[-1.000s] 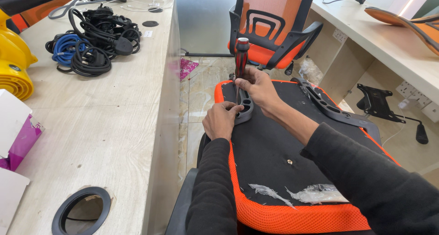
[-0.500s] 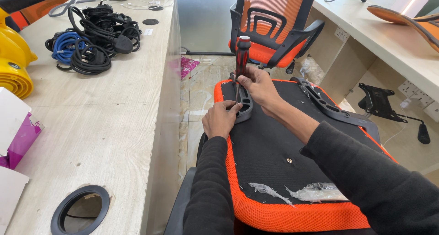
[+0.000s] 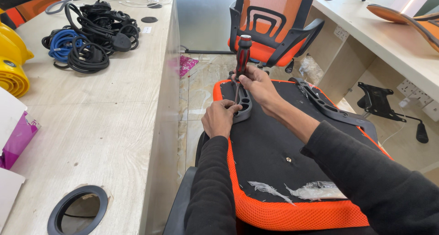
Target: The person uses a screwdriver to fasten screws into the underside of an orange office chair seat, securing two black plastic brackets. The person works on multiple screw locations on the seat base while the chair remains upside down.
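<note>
screwdriver [image 3: 242, 52] | red-black handle, upright | right hand [image 3: 256, 84] grips | armrest bracket [image 3: 242, 102] grey

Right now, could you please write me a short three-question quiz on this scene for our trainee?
1. True or false: the right hand grips a red and black screwdriver held upright.
2. What does the left hand steady? A) the grey armrest bracket B) a blue cable C) a yellow reel
3. Fill in: the upturned chair seat has an ____ mesh edge.

Key: 1 true; 2 A; 3 orange.
</note>
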